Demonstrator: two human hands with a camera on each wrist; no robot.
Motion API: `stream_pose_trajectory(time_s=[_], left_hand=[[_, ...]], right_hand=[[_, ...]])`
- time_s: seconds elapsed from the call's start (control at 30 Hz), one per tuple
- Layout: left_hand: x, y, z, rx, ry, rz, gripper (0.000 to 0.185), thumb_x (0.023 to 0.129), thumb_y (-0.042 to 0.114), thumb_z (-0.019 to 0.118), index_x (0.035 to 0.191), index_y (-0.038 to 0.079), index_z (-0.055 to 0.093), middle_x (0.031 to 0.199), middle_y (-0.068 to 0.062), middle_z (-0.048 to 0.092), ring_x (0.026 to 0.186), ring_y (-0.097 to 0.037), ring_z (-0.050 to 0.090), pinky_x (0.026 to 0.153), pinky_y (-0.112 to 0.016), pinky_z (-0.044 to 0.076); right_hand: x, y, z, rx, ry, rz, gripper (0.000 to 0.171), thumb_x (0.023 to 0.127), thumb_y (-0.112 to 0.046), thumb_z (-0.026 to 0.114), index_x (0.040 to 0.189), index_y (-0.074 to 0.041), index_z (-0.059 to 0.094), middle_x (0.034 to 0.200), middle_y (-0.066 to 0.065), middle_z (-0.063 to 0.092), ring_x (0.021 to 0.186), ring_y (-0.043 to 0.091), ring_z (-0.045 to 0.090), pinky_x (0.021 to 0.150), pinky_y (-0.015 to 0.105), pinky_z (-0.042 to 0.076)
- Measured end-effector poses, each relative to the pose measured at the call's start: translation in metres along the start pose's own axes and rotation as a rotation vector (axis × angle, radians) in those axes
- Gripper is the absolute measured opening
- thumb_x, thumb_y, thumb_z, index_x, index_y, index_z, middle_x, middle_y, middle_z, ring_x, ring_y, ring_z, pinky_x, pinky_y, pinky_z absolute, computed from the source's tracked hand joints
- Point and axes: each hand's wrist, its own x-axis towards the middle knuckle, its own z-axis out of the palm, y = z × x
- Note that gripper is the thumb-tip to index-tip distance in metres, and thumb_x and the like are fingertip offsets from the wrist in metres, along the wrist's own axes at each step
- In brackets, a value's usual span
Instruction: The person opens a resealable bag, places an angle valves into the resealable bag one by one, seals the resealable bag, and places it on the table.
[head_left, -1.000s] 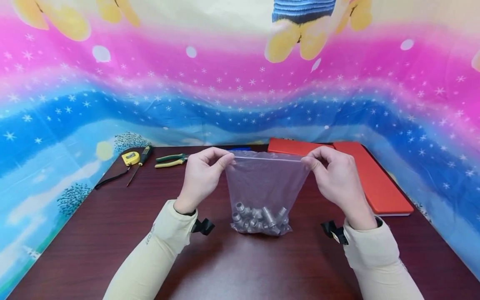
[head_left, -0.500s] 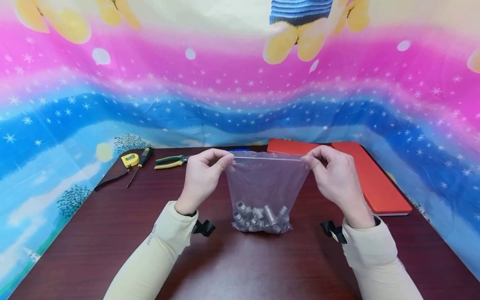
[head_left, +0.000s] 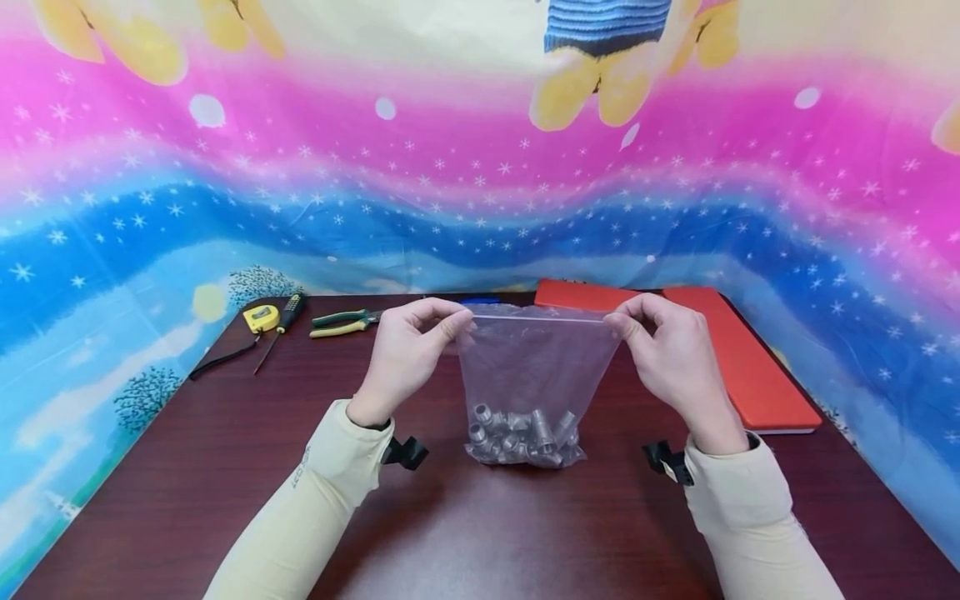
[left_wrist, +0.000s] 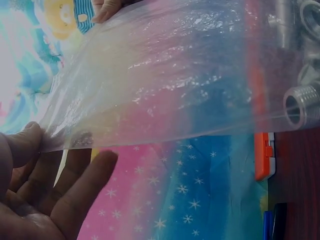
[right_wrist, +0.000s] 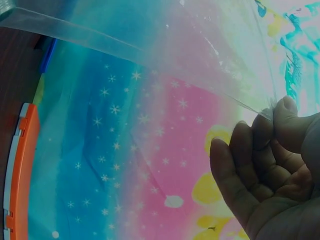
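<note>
You are holding a clear zip-top plastic bag [head_left: 534,367] upright in front of you, above the middle of a dark wooden table [head_left: 187,467]. Your left hand [head_left: 405,358] pinches the bag's top left corner between thumb and curled fingers, and your right hand [head_left: 671,358] pinches the top right corner the same way. The sealed top edge is stretched taut between the two hands and runs level from left to right. The bag's long axis runs up and down: the mouth is at the top, and the sides narrow toward the bottom.

A cluster of silver threaded metal pipe fittings [head_left: 521,433] has settled in the bottom of the bag, which rests on or just above the tabletop; you cannot tell which. In the left wrist view the bag film fans out from your fingertips [left_wrist: 30,142], and one fitting's threaded open end [left_wrist: 300,106] shows through the plastic at the right edge. In the right wrist view your thumb and forefinger [right_wrist: 280,115] meet on the thin edge of the film.

At the far left of the table lie a yellow tape measure [head_left: 261,317], a screwdriver [head_left: 279,327] and green-handled pliers [head_left: 341,321]. A red case [head_left: 720,350] lies at the far right, well apart from the bag. A bright pink and blue starry backdrop [head_left: 480,200] hangs behind the table.
</note>
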Motion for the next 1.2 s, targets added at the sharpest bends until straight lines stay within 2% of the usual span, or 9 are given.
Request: stream_pose_trajectory(time_s=[0.23,0.37,0.53,0.63,0.83,0.93,1.03,1.1,1.2], left_hand=[[-0.002,0.007,-0.002,-0.037,-0.026,-0.048,0.017,0.093,0.019,0.07,0.096,0.003,0.073,0.083,-0.014,0.071,0.068,-0.031,0.07,0.064,-0.043,0.059],[-0.008,0.016,-0.005,-0.022,-0.044,-0.05,0.016,0.093,0.019,0.07,0.096,0.004,0.074,0.083,-0.013,0.07,0.067,-0.03,0.07,0.063,-0.044,0.059],[-0.021,0.035,-0.012,0.003,-0.082,-0.034,0.011,0.092,0.016,0.07,0.093,0.006,0.074,0.079,-0.01,0.071,0.066,-0.028,0.07,0.063,-0.042,0.059],[-0.029,0.049,-0.016,-0.02,-0.12,-0.034,0.007,0.092,0.013,0.07,0.093,0.007,0.073,0.078,-0.009,0.071,0.065,-0.028,0.069,0.063,-0.042,0.059],[-0.046,0.068,-0.023,-0.096,-0.206,-0.103,0.007,0.092,0.007,0.069,0.094,0.001,0.071,0.076,-0.014,0.07,0.062,-0.032,0.068,0.063,-0.046,0.058],[-0.051,0.061,-0.026,-0.1,-0.233,-0.161,0.009,0.094,0.009,0.068,0.096,0.001,0.071,0.077,-0.015,0.07,0.061,-0.034,0.068,0.062,-0.047,0.058],[-0.05,0.045,-0.026,-0.051,-0.221,-0.223,0.013,0.095,0.015,0.068,0.098,0.004,0.072,0.078,-0.014,0.07,0.061,-0.033,0.069,0.062,-0.045,0.058],[-0.045,0.032,-0.025,-0.006,-0.201,-0.254,0.015,0.095,0.019,0.068,0.099,0.006,0.073,0.08,-0.014,0.069,0.062,-0.032,0.069,0.062,-0.044,0.058],[-0.032,0.012,-0.022,0.053,-0.183,-0.286,0.017,0.095,0.022,0.068,0.101,0.006,0.073,0.082,-0.013,0.069,0.063,-0.031,0.069,0.061,-0.042,0.058]], right_hand=[[-0.002,-0.005,-0.002,0.097,-0.052,0.034,0.016,0.094,-0.024,0.066,0.091,-0.008,0.067,0.073,0.001,0.067,0.065,0.011,0.065,0.066,0.016,0.05],[-0.006,-0.014,-0.007,0.104,-0.079,0.064,0.014,0.094,-0.023,0.066,0.092,-0.009,0.067,0.072,-0.001,0.067,0.063,0.008,0.067,0.069,0.015,0.051],[-0.016,-0.028,-0.019,0.118,-0.103,0.062,0.009,0.093,-0.019,0.069,0.092,-0.011,0.067,0.071,-0.004,0.067,0.063,0.009,0.068,0.073,0.016,0.051],[-0.022,-0.037,-0.028,0.148,-0.124,0.059,0.007,0.092,-0.016,0.07,0.091,-0.01,0.068,0.072,-0.004,0.067,0.063,0.01,0.068,0.07,0.018,0.053],[-0.032,-0.05,-0.04,0.26,-0.213,0.079,0.004,0.092,-0.009,0.069,0.092,-0.005,0.068,0.072,0.0,0.069,0.062,0.015,0.068,0.06,0.028,0.056],[-0.034,-0.047,-0.036,0.274,-0.269,0.1,0.005,0.092,-0.01,0.07,0.092,-0.006,0.068,0.071,0.0,0.07,0.061,0.016,0.069,0.059,0.03,0.057],[-0.031,-0.036,-0.025,0.197,-0.304,0.11,0.008,0.093,-0.018,0.07,0.093,-0.01,0.069,0.07,-0.003,0.069,0.059,0.012,0.068,0.061,0.028,0.057],[-0.025,-0.024,-0.014,0.123,-0.313,0.104,0.009,0.093,-0.022,0.07,0.094,-0.013,0.069,0.069,-0.004,0.068,0.058,0.009,0.067,0.061,0.027,0.056],[-0.011,-0.004,0.005,0.089,-0.345,0.114,0.011,0.094,-0.024,0.069,0.095,-0.013,0.069,0.07,-0.002,0.067,0.058,0.01,0.067,0.06,0.029,0.056]])
